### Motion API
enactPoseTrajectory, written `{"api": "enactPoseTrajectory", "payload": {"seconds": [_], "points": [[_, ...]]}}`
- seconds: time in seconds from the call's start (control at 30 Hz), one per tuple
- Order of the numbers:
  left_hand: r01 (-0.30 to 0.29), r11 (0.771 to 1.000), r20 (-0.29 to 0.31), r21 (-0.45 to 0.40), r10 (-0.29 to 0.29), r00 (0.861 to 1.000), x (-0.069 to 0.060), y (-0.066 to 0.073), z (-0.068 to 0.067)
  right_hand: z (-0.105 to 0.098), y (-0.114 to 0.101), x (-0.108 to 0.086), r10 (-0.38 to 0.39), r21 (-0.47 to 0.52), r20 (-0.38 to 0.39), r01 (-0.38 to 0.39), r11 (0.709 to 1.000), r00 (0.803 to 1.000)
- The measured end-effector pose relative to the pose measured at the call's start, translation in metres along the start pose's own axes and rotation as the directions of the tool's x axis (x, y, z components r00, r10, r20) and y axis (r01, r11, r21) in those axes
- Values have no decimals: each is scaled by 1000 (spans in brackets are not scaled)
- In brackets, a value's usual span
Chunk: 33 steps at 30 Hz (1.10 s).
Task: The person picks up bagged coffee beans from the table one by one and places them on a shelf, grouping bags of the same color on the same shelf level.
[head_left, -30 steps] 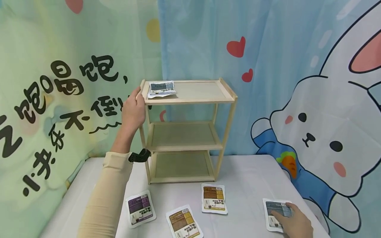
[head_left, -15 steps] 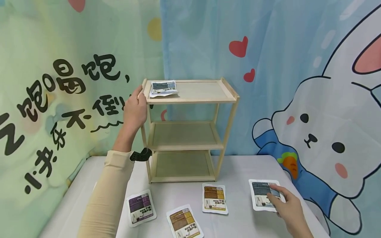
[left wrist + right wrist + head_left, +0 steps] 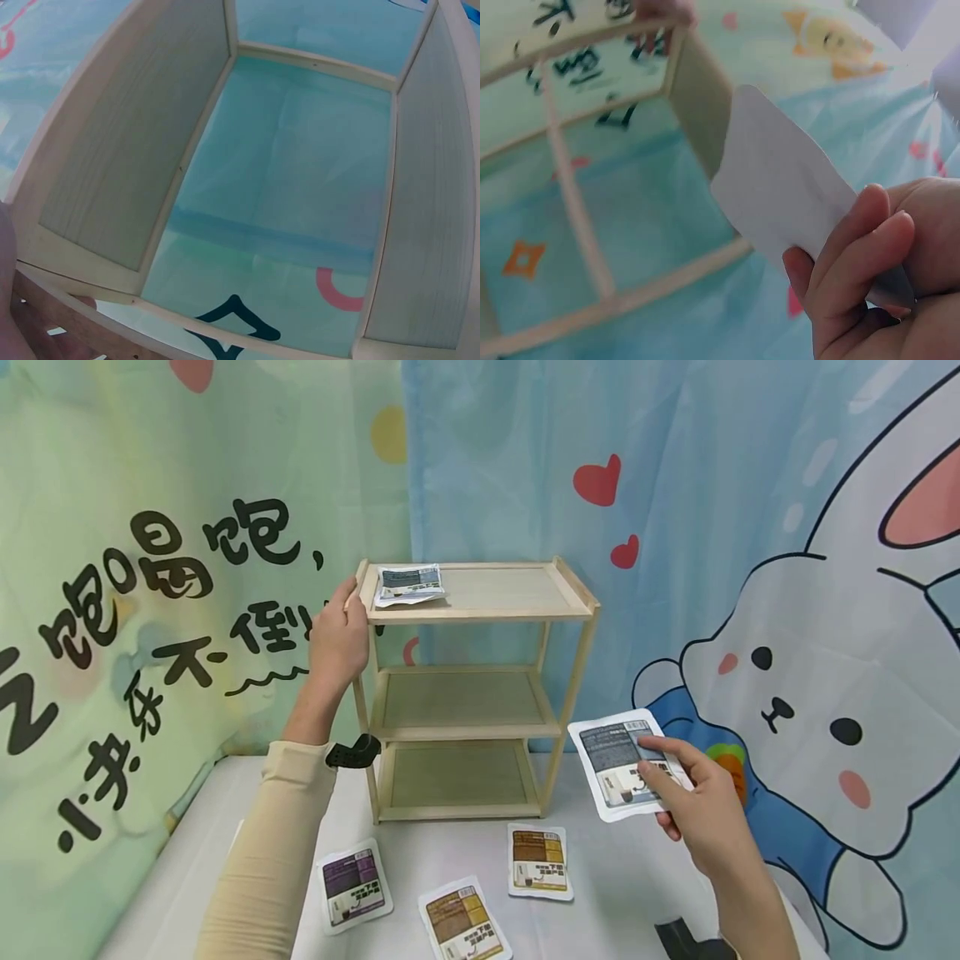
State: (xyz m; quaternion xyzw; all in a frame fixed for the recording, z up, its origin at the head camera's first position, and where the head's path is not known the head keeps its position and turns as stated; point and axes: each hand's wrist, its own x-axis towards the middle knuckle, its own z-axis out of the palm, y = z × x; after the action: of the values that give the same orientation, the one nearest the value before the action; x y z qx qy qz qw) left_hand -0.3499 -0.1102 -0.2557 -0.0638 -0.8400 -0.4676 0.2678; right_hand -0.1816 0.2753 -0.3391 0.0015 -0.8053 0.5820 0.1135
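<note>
In the head view my left hand (image 3: pixel 339 639) grips the left end of the top tier of a three-tier wooden shelf (image 3: pixel 480 617). My right hand (image 3: pixel 708 806) pinches the right side of a flat white pouch with a dark grey-blue label (image 3: pixel 611 764), raised above the table and right of the shelf. From the right wrist view, the plain pale back of that pouch (image 3: pixel 780 172) shows, with fingers curled against it. A similar blue-labelled pouch (image 3: pixel 408 587) lies at the left end of the top tier. The left wrist view looks through the shelf frame (image 3: pixel 315 64); there the left hand is barely visible.
On the white table (image 3: pixel 600 877) in front of the shelf lie a purple-labelled pouch (image 3: pixel 354 887) and two brown-and-yellow pouches, one nearer (image 3: pixel 465 920) and one farther back (image 3: pixel 540 862). A printed curtain (image 3: pixel 480 460) hangs behind and around the table.
My right hand has lifted the grey-blue pouch off the right part of the table and carried it up and leftward toward the shelf. The left hand has stayed on the shelf.
</note>
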Motion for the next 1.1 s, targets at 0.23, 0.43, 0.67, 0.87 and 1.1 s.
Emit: {"api": "enactPoseTrajectory", "payload": {"seconds": [0.23, 0.43, 0.67, 0.87, 1.1], "points": [[5, 1000, -4, -2, -5, 1000, -2, -1, -2, 18, -53, 17, -151, 64, 28, 149, 987, 988], [3, 1000, 6, -9, -3, 1000, -2, -1, -1, 29, -89, 39, -213, 100, 51, 207, 973, 976], [1, 1000, 1, -6, -1, 1000, -3, -3, 1, 45, -123, 71, -204, 160, 75, 190, 969, 976], [-10, 1000, -3, -1, 10, 1000, 0, -2, 2, 58, -143, 106, -181, 167, 90, 164, 972, 979], [-12, 1000, -3, -7, 12, 1000, 0, -1, 1, 74, -162, 140, -98, 142, 129, 79, 987, 987]]}}
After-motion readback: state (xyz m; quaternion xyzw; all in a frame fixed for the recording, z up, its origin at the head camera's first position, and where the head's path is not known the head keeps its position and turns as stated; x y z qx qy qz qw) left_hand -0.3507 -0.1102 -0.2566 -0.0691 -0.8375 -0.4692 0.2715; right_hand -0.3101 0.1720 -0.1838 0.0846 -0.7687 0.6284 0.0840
